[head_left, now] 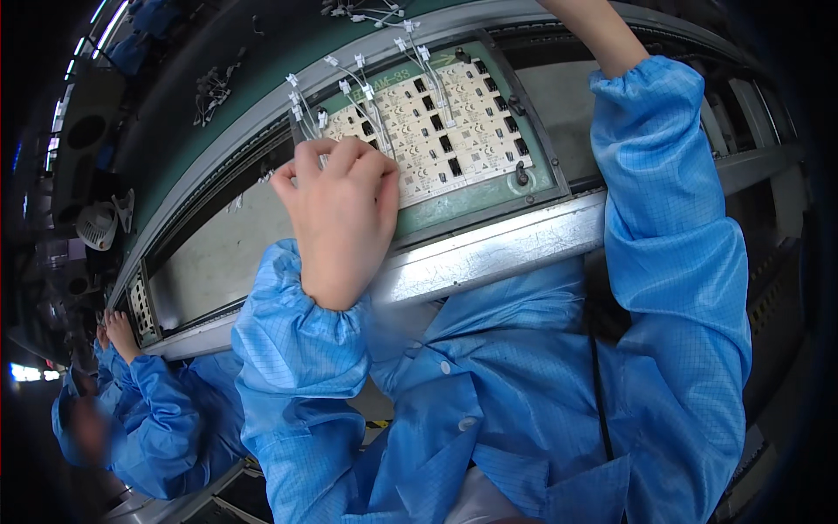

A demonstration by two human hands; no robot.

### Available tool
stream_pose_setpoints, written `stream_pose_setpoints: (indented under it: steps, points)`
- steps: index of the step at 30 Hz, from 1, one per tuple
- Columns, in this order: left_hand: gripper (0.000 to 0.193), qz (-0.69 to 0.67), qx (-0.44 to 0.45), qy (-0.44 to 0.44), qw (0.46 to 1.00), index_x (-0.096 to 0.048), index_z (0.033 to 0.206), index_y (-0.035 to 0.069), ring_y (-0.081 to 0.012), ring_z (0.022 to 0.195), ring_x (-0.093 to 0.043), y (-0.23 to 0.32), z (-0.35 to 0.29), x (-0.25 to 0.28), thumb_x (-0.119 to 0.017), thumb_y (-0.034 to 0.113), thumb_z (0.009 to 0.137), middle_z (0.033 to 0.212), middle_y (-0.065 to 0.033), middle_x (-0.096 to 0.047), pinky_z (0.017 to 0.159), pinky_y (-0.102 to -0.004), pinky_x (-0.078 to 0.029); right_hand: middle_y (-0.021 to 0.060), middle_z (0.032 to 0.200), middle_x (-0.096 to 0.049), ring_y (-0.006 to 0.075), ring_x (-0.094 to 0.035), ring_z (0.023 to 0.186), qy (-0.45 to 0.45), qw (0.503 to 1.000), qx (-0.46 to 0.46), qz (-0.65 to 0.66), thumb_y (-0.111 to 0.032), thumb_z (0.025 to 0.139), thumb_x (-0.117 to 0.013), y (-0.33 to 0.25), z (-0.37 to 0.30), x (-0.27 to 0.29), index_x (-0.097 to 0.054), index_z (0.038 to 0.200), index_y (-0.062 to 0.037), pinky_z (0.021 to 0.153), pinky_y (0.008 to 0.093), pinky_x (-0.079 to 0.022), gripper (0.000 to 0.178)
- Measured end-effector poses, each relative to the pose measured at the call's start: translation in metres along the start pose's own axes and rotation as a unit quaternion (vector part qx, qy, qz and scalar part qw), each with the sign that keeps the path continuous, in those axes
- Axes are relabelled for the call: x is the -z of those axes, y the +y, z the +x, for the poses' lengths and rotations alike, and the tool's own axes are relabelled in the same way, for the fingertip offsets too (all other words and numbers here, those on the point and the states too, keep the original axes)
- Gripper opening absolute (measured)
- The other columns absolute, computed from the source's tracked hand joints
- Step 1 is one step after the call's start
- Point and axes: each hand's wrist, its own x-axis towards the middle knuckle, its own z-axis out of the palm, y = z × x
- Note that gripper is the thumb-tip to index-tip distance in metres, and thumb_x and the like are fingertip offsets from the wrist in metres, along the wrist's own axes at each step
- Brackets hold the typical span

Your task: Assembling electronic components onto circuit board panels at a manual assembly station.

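Circuit panel (436, 127) in green carrier tray (489, 188), centre toward 12 o'clock. Left hand (340, 214) palm down on panel's 8 o'clock corner, fingers curled together over white connector leads (349, 83). Right forearm (594, 31) exits at 12 o'clock; grip cannot be told.

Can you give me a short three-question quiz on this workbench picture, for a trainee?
1. True or false: the left hand rests on the white circuit panel.
2. Which colour is the fixture frame around that panel? A red, B green, C yellow.
3. Fill in: small white connectors on thin wires stick up from the panel's ___ edge.

Key
1. True; its fingers lie on the panel's near left corner.
2. B.
3. Far. The right forearm reaches up out of the picture, so that hand is unseen.
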Motion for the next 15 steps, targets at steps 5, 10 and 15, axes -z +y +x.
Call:
stream_pose_setpoints:
  steps: [5, 10, 15]
  points:
    - [0.015, 0.033, -0.043, 0.000, 0.999, -0.071, 0.095, 0.007, -0.0283, 0.112, -0.053, 0.009, -0.013, 0.005, -0.071, 0.016, 0.083, 0.101, -0.0024, -0.062, 0.094, -0.0467, -0.038, 0.0090, 0.089, -0.071, 0.0128, -0.065, 0.076, 0.001, 0.999, 0.015, 0.038, -0.006, 0.095, -0.063, -0.005, 0.000, -0.003, -0.062, 0.117, 0.0045, 0.070, 0.0254, -0.052, 0.024]
    - [0.019, 0.059, -0.046, -0.030, 0.997, -0.073, 0.097, 0.008, -0.0275, 0.113, -0.052, 0.011, -0.012, 0.013, -0.070, 0.022, 0.085, 0.102, -0.0033, -0.062, 0.094, -0.0460, -0.038, 0.0071, 0.089, -0.070, 0.0121, -0.065, 0.080, -0.007, 0.999, 0.026, 0.022, -0.004, 0.092, -0.066, -0.006, -0.002, 0.001, -0.067, 0.105, 0.0040, 0.074, 0.0256, -0.052, 0.015]
    - [0.013, 0.061, -0.027, -0.105, 0.992, -0.075, 0.091, 0.014, -0.0280, 0.099, -0.062, -0.031, 0.084, 0.013, -0.067, 0.023, 0.088, 0.104, -0.0057, -0.068, 0.087, -0.0455, -0.046, 0.0054, 0.087, -0.070, 0.0115, -0.064, 0.079, -0.023, 0.999, 0.038, 0.004, -0.007, 0.093, -0.066, -0.021, -0.015, 0.000, -0.067, 0.103, 0.0023, 0.072, 0.0261, -0.051, 0.014]
